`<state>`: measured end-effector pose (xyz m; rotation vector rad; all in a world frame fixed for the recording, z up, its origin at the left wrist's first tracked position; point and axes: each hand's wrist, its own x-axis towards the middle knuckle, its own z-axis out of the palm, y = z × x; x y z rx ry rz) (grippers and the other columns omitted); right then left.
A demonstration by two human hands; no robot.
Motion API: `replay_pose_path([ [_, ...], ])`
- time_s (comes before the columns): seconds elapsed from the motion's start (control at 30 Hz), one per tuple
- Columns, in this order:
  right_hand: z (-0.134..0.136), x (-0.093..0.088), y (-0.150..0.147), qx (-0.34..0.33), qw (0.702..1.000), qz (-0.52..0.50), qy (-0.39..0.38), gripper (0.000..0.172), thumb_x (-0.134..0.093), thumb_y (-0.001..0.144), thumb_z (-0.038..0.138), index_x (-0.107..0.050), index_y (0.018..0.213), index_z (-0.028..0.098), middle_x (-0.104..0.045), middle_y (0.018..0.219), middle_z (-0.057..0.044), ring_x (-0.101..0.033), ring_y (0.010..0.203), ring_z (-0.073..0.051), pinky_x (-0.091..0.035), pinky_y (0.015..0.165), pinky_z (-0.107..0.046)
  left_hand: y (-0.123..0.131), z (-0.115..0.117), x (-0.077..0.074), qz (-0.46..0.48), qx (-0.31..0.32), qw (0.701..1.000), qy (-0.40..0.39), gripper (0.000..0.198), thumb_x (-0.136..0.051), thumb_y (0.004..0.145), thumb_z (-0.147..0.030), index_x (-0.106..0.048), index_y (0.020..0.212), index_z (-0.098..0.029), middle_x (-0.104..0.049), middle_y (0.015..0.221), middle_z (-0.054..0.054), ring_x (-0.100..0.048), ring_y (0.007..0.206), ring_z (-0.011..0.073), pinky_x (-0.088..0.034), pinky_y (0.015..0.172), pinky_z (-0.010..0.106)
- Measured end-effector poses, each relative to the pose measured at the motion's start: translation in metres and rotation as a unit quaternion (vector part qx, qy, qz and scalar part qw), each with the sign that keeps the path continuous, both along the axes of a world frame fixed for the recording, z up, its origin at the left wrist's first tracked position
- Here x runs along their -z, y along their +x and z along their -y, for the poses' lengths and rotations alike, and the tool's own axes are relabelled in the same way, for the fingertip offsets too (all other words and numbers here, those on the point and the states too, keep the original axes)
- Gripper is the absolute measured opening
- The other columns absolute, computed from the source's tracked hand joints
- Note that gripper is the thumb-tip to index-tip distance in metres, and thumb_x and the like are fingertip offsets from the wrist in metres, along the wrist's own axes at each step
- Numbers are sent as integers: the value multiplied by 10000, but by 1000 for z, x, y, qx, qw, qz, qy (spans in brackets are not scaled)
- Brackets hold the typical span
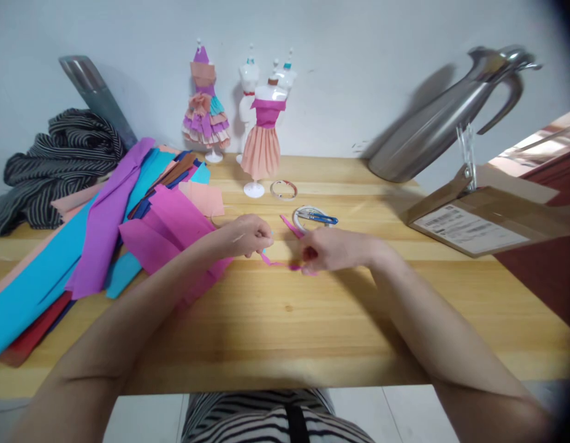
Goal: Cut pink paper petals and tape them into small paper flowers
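Pink paper strip [278, 263] hangs just above the wooden table [285, 326], stretched between both hands: the left hand [245, 237] pinches one end with fingertips pressed together, and the right hand [333, 249] pinches the other, near the blue scissors [319, 217]. The hands are blurred, but it seems the strip is being folded or twisted, so a next move would need both pinches firm. The white label [469, 227] on the cardboard box [524, 212] has print too small to read.
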<state>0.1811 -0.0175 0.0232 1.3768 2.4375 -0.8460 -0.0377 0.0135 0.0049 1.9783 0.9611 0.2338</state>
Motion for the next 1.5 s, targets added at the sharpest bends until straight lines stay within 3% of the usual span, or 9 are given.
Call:
replay_pose_path([
  [0.17,13,5,-8,-34,993,95,68,144,-567,763,220,-654,660,170,-613,615,-43,-468,516,-128,-269,502,-267,2,0,-1,4,15,1000,-5,195,-537,752,-288,-568,636,-135,-611,600,-3,-497,402,57,-345,391,159],
  [0.37,-7,7,-2,-19,982,-176,-66,116,-552,758,246,-564,682,158,-512,601,25,-451,555,-95,-347,535,-219,5,4,-7,1,5,999,-35,185,-523,749,-275,-616,690,-126,-639,630,13,-495,409,59,-360,401,165],
  [0.47,-11,3,3,21,974,-220,-46,148,-563,762,295,-566,722,152,-504,616,29,-449,558,-91,-358,539,-219,8,6,-8,-13,-4,998,-60,187,-507,749,-259,-635,747,-122,-654,665,24,-511,431,67,-385,412,172],
  [0.7,11,6,-1,-34,997,52,49,26,-631,701,204,-644,696,182,-617,650,-22,-502,572,-136,-291,513,-254,7,3,4,6,30,999,-34,177,-506,742,-260,-603,671,-129,-654,652,21,-524,433,70,-370,415,171],
  [0.8,13,10,-5,-51,992,82,79,140,-562,753,195,-632,633,179,-599,604,-43,-475,537,-141,-265,508,-272,7,4,7,11,41,998,-49,163,-515,733,-253,-612,687,-130,-662,662,22,-521,432,69,-368,413,168],
  [0.93,6,12,-3,-52,998,-30,12,90,-549,717,140,-622,669,163,-579,620,-11,-466,551,-115,-310,535,-244,10,10,2,-3,43,997,-68,143,-519,725,-231,-607,681,-128,-649,673,11,-497,424,52,-355,405,152],
  [1.1,0,14,1,26,974,-226,-15,130,-556,745,267,-562,685,152,-473,602,34,-411,550,-91,-319,528,-218,14,18,-9,-9,34,995,-91,178,-546,759,-291,-630,771,-134,-571,592,-29,-488,424,56,-376,415,158],
  [1.27,2,17,-6,68,967,-247,19,113,-549,722,250,-524,659,159,-434,580,44,-367,545,-85,-292,524,-220,18,17,-8,29,-27,995,-91,259,-609,754,-395,-613,733,-137,-542,481,-38,-530,406,84,-381,404,168],
  [1.5,4,20,-12,120,930,-347,-16,219,-625,751,347,-518,706,161,-482,627,30,-403,570,-93,-330,544,-232,19,11,-8,86,-57,986,-128,178,-594,771,-225,-569,623,-128,-532,414,-46,-490,350,54,-376,373,145],
])
